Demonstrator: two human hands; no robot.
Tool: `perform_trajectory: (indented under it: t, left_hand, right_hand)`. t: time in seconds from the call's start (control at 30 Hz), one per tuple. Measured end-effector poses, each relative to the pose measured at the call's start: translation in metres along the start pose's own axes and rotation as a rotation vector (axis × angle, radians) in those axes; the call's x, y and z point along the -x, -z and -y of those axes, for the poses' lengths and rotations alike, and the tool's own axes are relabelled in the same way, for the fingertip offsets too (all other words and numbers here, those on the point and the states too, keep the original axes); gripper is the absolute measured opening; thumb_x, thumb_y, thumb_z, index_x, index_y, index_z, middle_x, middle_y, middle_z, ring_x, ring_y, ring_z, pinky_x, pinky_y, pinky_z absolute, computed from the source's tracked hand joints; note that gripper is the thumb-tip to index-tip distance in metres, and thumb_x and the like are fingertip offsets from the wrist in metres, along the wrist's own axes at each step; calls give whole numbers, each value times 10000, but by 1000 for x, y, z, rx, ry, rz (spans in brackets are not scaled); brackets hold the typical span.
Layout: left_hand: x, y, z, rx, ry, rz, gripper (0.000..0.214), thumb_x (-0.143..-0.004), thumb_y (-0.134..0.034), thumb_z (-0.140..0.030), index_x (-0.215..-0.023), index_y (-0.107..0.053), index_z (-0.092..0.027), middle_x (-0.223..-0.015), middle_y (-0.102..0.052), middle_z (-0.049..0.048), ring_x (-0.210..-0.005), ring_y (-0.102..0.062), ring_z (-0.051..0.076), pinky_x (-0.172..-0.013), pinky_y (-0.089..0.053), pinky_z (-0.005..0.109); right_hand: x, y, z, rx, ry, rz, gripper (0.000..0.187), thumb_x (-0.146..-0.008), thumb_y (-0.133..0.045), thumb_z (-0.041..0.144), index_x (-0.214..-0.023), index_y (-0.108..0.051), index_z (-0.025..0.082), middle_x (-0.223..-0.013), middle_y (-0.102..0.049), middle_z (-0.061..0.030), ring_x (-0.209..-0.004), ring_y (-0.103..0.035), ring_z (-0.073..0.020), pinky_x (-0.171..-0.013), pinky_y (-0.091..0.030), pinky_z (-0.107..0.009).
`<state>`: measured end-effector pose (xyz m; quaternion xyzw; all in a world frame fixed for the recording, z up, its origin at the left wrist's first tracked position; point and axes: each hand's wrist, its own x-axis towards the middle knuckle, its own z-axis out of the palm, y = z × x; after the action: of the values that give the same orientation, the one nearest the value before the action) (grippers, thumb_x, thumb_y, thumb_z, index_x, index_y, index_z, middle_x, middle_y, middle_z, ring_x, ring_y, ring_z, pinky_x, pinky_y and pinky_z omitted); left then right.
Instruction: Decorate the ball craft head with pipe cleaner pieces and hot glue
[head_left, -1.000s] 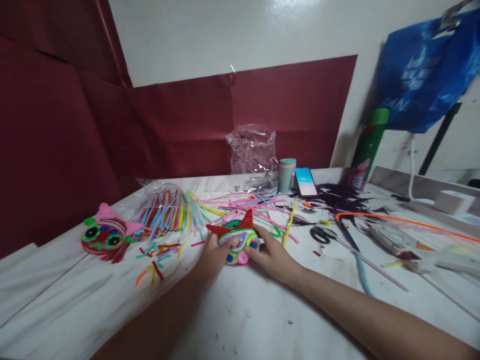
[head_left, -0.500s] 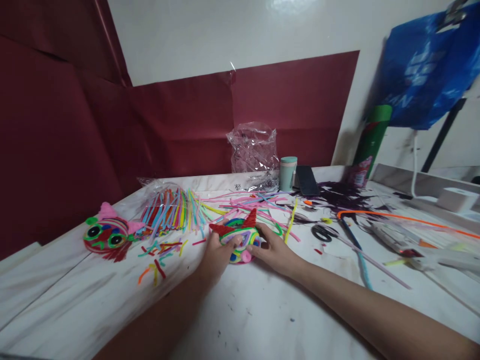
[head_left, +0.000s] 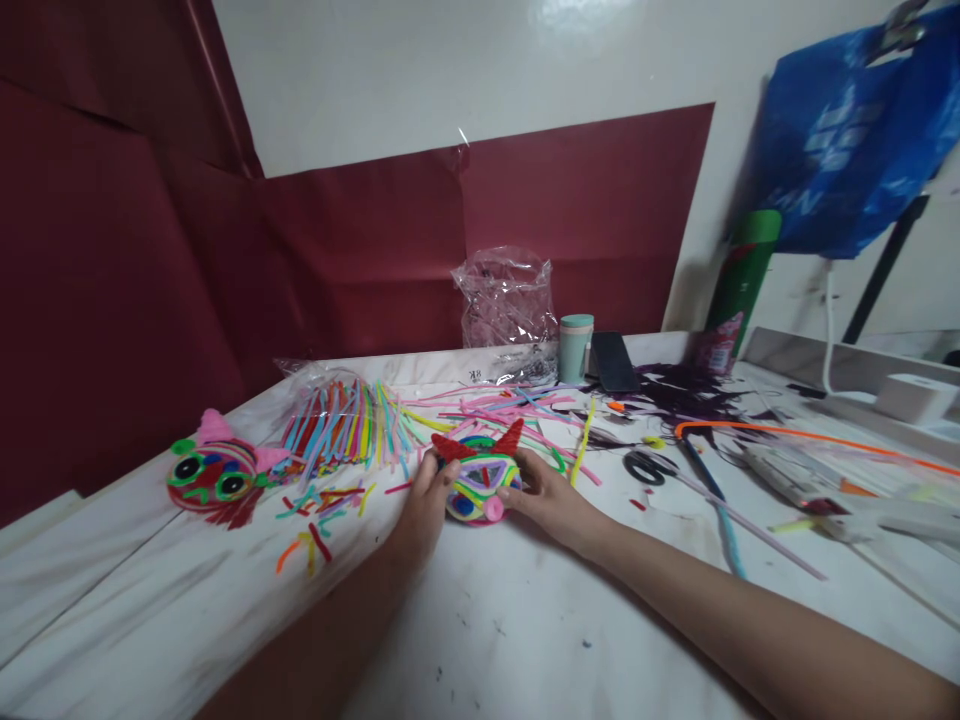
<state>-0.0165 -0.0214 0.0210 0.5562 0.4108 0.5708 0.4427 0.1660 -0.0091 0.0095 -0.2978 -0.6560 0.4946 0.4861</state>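
Observation:
A round, many-coloured pipe-cleaner figure (head_left: 480, 478) with two red ears and a pink nose stands on the white table (head_left: 525, 640). My left hand (head_left: 420, 505) grips its left side, thumb up by a red ear. On the other side, my right hand (head_left: 546, 492) holds it with fingers curled around the edge. Behind the figure lie loose coloured pipe cleaners (head_left: 495, 408), and a bundle of them (head_left: 337, 425) spills from a clear bag to the left.
A second pipe-cleaner face (head_left: 214, 475) lies at the far left among short cut bits (head_left: 319, 505). Scissors (head_left: 651, 465), a glue gun (head_left: 795, 482), an orange stem (head_left: 810, 438), a teal cup (head_left: 575, 347), a dark phone (head_left: 613, 361) and a clear bag (head_left: 506, 300) crowd the right and back.
The figure has tipped up to face me, and my left thumb slid from its front to its left edge. The phone screen, lit a second ago, has gone dark.

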Motion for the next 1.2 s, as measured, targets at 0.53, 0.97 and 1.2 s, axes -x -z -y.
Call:
perform_trajectory:
  t: [0.53, 0.97, 1.2]
  left_hand:
    - [-6, 2, 7, 146, -100, 154, 401, -756, -604, -237, -1151, -542, -198, -1220, -599, 67, -1125, -540, 245, -940, -408, 331]
    - [-6, 1, 4, 119, -103, 184, 399, -759, -647, -271, -1135, -534, -194, -1213, -590, 79, -1158, -516, 257, -940, -416, 341]
    - [-7, 1, 4, 130, -95, 194, 389, -777, -634, -260, -1151, -538, -212, -1231, -584, 65, -1170, -510, 237, -988, -389, 345]
  right_hand:
    - [-1, 5, 6, -134, -74, 6, 390, -700, -629, 196, -1085, -577, 236, -1129, -634, -20, -1089, -532, -241, -970, -385, -397]
    - [0, 6, 9, -127, -93, -13, 381, -677, -605, 201, -1055, -574, 234, -1114, -636, -15, -1050, -536, -236, -942, -389, -381]
    - [-1, 6, 6, -124, -92, -22, 385, -673, -606, 190, -1054, -574, 230, -1121, -638, -15, -1056, -539, -242, -938, -393, -391]
